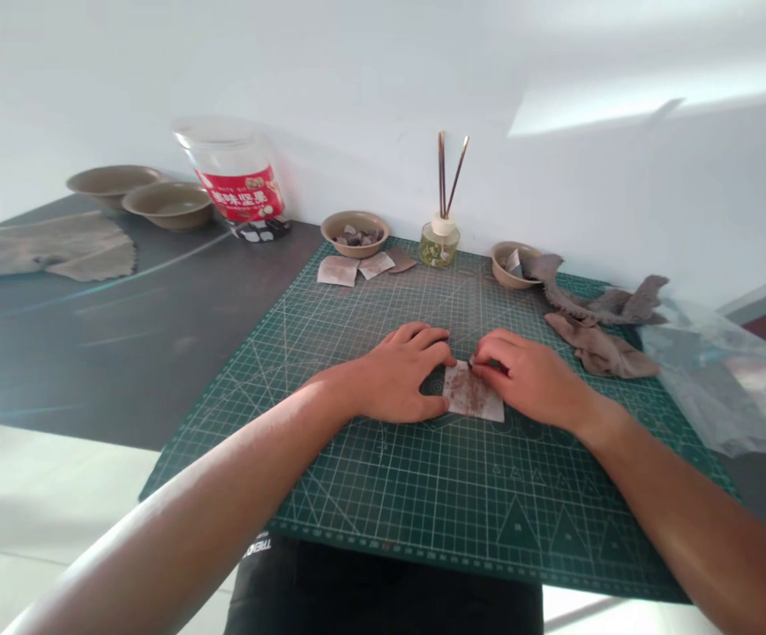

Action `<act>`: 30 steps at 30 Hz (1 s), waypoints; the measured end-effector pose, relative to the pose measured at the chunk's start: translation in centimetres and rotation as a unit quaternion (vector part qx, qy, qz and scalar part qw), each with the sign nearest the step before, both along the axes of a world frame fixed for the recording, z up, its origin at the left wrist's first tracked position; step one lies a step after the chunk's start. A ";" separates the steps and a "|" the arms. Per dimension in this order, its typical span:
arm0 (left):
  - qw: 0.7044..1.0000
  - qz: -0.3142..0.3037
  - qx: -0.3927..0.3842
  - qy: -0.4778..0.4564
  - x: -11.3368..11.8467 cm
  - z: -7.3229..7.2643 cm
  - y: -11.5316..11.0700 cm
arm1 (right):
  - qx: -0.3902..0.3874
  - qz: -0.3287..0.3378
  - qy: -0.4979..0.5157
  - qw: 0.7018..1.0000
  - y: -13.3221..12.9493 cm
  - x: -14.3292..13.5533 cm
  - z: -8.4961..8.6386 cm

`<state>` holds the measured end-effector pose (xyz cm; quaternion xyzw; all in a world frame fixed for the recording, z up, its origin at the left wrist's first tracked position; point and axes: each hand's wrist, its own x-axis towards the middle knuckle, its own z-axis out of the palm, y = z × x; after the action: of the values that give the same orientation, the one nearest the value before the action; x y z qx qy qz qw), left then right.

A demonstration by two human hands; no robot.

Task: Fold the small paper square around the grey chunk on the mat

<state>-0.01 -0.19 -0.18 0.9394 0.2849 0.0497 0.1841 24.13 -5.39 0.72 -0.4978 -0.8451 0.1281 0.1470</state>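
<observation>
A small whitish square of paper, smeared with brown, lies flat on the green cutting mat. My left hand rests on the mat, fingers spread, with its thumb and fingertips at the paper's left edge. Over the paper's upper right, my right hand is closed in a pinch. Between its thumb and fingers a small dark chip shows, touching the paper; most of it is hidden by the fingers. Further back, a brown bowl holds similar greyish chips. Smudged paper pieces lie before that bowl.
A reed diffuser and a second small bowl stand along the wall. Crumpled brown cloths and a clear plastic bag lie right. Leftward are a red-labelled plastic jar, two bowls and a cloth.
</observation>
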 end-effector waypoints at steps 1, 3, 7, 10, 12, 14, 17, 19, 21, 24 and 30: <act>1.000 0.001 0.000 0.001 0.0 0.0 0.0 | -0.011 0.004 0.001 1.000 0.0 0.2 0.1; 1.000 -0.002 0.001 0.000 0.0 0.0 0.0 | -0.053 0.045 0.009 0.998 -0.2 0.3 0.3; 1.000 -0.006 -0.005 0.001 0.0 0.0 0.0 | -0.072 0.090 0.013 0.993 -0.8 -0.1 0.5; 1.000 0.000 -0.003 0.001 0.0 0.0 0.0 | -0.038 0.049 0.006 0.998 -0.6 0.0 0.3; 1.000 -0.001 -0.002 0.001 0.0 0.1 0.0 | -0.047 0.056 0.013 0.997 -0.5 0.1 0.2; 1.000 -0.005 -0.005 0.001 0.0 0.1 0.0 | -0.067 0.083 0.021 0.994 -0.5 0.2 0.2; 1.000 -0.004 -0.005 0.002 0.0 0.1 0.0 | -0.058 0.068 0.018 0.996 -0.3 0.2 0.3; 1.000 0.002 -0.001 0.003 0.0 0.1 0.0 | -0.039 0.032 0.015 0.999 -0.1 0.2 0.3; 1.000 0.005 0.001 0.003 0.1 0.1 -0.1 | -0.045 0.030 0.022 0.998 0.0 0.2 0.3; 1.000 -0.003 -0.004 0.002 0.1 0.1 -0.1 | -0.085 0.078 0.034 0.993 -0.2 -0.1 0.2; 1.000 0.003 -0.001 0.006 0.0 0.2 -0.1 | -0.043 0.006 0.032 0.999 0.3 0.4 0.2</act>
<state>0.03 -0.28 0.01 0.9386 0.2889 0.0449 0.1831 24.55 -5.11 0.97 -0.4946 -0.8363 0.1813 0.1521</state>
